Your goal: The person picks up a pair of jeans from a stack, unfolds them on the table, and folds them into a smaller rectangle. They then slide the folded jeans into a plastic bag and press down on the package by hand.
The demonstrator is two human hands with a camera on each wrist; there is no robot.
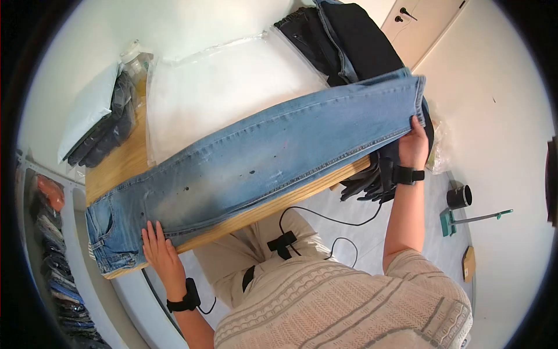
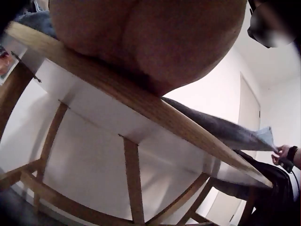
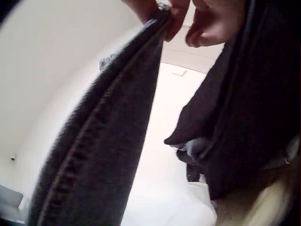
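A pair of blue jeans (image 1: 256, 151), folded lengthwise, stretches across the wooden table (image 1: 343, 173), with the waist end at the left. My left hand (image 1: 161, 251) lies with extended fingers on the jeans near the pocket, at the table's front edge. At the far right my right hand (image 1: 414, 146) pinches the corner of the leg hem. In the right wrist view the fingers (image 3: 175, 21) grip the hem corner, and the leg's seam edge (image 3: 89, 136) hangs down from them. Several dark marks dot the denim.
A clear plastic sheet (image 1: 232, 87) lies behind the jeans. Dark folded trousers (image 1: 360, 41) are piled at the back right. Packaged garments (image 1: 99, 116) and a bottle (image 1: 137, 61) stand at the back left. Shelves of bagged clothes (image 1: 61, 262) flank the left side. Black gloves (image 1: 372, 181) hang by the table's right end.
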